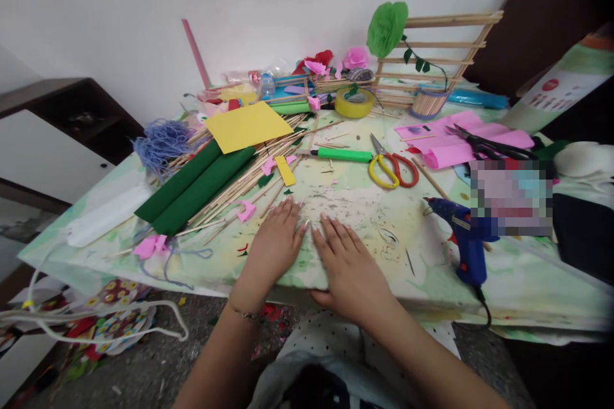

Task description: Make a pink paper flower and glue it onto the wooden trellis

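Pale-green printed table cover with both hands laid flat on it
The left hand and right hand rest palm down, side by side at the near edge of the cover, fingers straight, slightly spread and holding nothing. A blue glue gun lies to the right; yellow-and-red scissors and a green-handled tool lie beyond the fingertips; wooden sticks and green rolls to the left

The table bears green paper rolls, wooden sticks, scissors, a blue glue gun and yellow tape.
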A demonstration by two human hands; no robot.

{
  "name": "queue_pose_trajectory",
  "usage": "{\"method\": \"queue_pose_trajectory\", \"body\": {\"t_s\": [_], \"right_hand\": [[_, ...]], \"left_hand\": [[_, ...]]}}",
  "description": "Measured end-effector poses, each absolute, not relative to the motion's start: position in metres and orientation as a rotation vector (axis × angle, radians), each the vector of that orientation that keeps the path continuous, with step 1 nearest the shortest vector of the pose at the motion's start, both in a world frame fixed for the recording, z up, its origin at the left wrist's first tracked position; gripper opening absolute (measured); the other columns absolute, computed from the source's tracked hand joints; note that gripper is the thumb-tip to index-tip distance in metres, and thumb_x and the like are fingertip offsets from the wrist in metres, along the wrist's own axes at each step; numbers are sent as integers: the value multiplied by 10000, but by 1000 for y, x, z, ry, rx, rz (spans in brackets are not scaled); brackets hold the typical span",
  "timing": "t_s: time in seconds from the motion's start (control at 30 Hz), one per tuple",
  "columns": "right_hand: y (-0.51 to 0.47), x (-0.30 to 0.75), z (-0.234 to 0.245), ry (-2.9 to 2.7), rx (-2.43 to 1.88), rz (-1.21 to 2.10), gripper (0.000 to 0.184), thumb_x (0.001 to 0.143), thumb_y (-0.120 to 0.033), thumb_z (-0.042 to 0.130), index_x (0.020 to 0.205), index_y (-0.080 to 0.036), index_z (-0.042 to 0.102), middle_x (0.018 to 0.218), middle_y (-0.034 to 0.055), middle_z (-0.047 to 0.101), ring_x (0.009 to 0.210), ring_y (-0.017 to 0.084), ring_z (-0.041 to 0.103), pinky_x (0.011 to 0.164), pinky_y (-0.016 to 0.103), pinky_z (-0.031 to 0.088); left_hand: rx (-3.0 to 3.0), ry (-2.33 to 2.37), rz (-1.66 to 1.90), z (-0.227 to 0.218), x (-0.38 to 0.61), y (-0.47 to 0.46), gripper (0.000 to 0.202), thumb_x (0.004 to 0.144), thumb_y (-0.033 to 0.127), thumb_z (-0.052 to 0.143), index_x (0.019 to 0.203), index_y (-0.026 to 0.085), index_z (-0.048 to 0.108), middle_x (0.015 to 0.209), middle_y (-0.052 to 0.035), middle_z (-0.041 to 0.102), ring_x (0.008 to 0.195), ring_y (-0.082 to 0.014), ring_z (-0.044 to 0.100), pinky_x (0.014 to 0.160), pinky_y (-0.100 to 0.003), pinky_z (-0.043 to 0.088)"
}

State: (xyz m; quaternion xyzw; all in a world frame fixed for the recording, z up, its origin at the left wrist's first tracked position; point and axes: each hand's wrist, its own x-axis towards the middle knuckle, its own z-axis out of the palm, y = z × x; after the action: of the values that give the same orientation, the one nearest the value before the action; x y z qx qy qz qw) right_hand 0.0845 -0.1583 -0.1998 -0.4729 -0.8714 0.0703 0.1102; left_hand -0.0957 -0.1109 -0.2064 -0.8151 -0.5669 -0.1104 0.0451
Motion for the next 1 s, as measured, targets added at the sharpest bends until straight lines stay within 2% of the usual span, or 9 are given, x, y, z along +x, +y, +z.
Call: {"method": "queue_pose_trajectory", "body": {"t_s": [0.17, 0.37, 0.67, 0.77, 0.83, 0.9, 1.0], "right_hand": [[-158, 85, -200, -2555, -1390, 205, 1011, 666, -577, 734, 1472, -87, 371, 1585, 214, 207, 1445, 358, 246, 1163, 492, 249], [-158, 87, -199, -2544, -1366, 205, 1001, 681, -606, 714, 1475, -102, 371, 1588, 199, 207, 1451, 340, 240, 1172, 480, 244], [-157, 90, -199, -2552, -1295, 258, 1070, 675, -760, 612, 1465, -75, 386, 1578, 214, 213, 1455, 360, 212, 1177, 519, 222], [-157, 95, -198, -2469, -1269, 416, 847, 840, -665, 501, 1461, -99, 399, 1561, 165, 294, 1448, 306, 261, 1182, 515, 224], [-155, 100, -198, -2266, -1267, 572, 657, 943, -546, 401, 1451, -131, 420, 1538, 129, 361, 1433, 257, 313, 1176, 500, 252], [-152, 104, -199, -1947, -1262, 740, 555, 973, -483, 372, 1439, -190, 443, 1516, 95, 410, 1416, 231, 350, 1159, 494, 293], [-144, 101, -198, -1526, -1205, 994, 498, 969, -469, 397, 1418, -263, 467, 1476, 71, 474, 1394, 225, 388, 1131, 499, 338]], "left_hand": [[-2461, -1739, -350, -205, -92, -113, 496, 975, 323, 357, 1343, 20, 495, 1426, -210, 493, 1317, -309, 477, 1105, -471, 379], [-2459, -1747, -420, -205, -92, -113, 480, 974, 327, 350, 1339, 54, 503, 1420, -198, 505, 1311, -295, 486, 1098, -481, 386], [-2463, -1768, -413, -204, -92, -113, 472, 962, 297, 395, 1330, 24, 506, 1412, -208, 509, 1305, -302, 487, 1106, -470, 374], [-2438, -1767, -429, -204, -90, -115, 464, 965, 299, 396, 1327, 32, 509, 1408, -203, 517, 1325, -301, 464, 1101, -472, 377], [-2385, -1750, -440, -203, -89, -117, 477, 966, 312, 396, 1342, 33, 495, 1445, -198, 476, 1383, -320, 381, 1112, -489, 355], [-2318, -1683, -453, -201, -86, -121, 516, 971, 345, 391, 1391, 51, 444, 1516, -175, 382, 1445, -331, 250, 1151, -515, 276], [-2273, -1518, -477, -198, -80, -125, 572, 978, 384, 378, 1471, 100, 328, 1578, -123, 264, 1490, -286, 75, 1202, -519, 106]]}}
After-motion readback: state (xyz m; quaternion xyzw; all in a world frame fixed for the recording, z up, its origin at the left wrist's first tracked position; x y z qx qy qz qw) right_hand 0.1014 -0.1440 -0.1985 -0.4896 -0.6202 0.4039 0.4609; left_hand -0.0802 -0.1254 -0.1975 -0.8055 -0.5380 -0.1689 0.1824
